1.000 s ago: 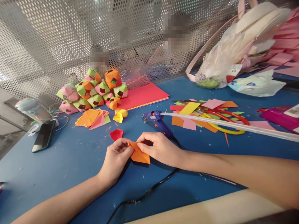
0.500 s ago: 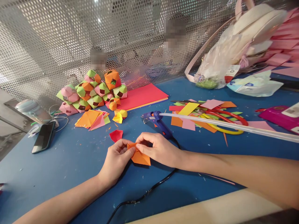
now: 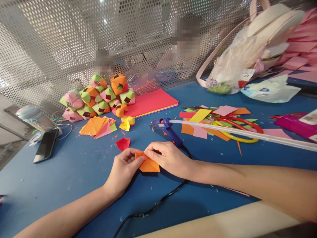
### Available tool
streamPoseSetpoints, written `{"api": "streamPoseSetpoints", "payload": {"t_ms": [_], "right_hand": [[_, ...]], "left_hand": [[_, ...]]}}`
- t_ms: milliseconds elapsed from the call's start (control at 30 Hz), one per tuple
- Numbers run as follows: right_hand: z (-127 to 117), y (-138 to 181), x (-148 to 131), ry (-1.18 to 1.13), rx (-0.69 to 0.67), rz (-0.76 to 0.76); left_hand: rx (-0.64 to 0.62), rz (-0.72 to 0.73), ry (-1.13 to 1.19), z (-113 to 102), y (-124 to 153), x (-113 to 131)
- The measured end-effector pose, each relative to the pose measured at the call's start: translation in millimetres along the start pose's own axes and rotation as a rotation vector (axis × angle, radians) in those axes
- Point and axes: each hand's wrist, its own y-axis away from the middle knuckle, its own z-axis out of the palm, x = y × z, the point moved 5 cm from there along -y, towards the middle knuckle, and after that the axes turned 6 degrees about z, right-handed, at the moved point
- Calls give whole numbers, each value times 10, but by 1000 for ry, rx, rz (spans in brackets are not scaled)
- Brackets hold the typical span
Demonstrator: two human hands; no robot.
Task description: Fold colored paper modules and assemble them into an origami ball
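Note:
A folded piece of orange paper [image 3: 150, 166] is pinched between my two hands above the blue table. My left hand [image 3: 125, 168] grips its left corner, thumb on top. My right hand [image 3: 170, 159] has thumb and fingers closed on its upper edge, and the fingers hide part of the fold. Just beyond my left hand lies a small folded red paper piece [image 3: 123, 144]. A blue glue gun [image 3: 169, 130] with a long translucent glue stick [image 3: 237, 133] lies beyond my right hand.
Folded paper balls [image 3: 100, 97] are stacked at the back left, beside red paper sheets [image 3: 156, 102]. Loose paper squares [image 3: 92, 126], a phone [image 3: 46, 145] and a cup [image 3: 34, 116] stand left. Yellow-handled scissors [image 3: 237, 137], paper scraps [image 3: 200, 115] and a backpack [image 3: 274, 29] are right. A black cord [image 3: 158, 202] crosses the front.
The orange paper has tilted slightly, its lower edge now a little higher. Both hands keep their grip and have barely shifted.

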Motion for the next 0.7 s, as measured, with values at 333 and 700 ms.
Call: {"api": "streamPoseSetpoints", "payload": {"t_ms": [333, 700], "right_hand": [[-4, -16, 28, 25, -41, 74], [14, -1, 22, 80, -36, 27]], "left_hand": [[29, 20, 30, -26, -16, -26], [53, -1, -1, -25, -14, -20]]}}
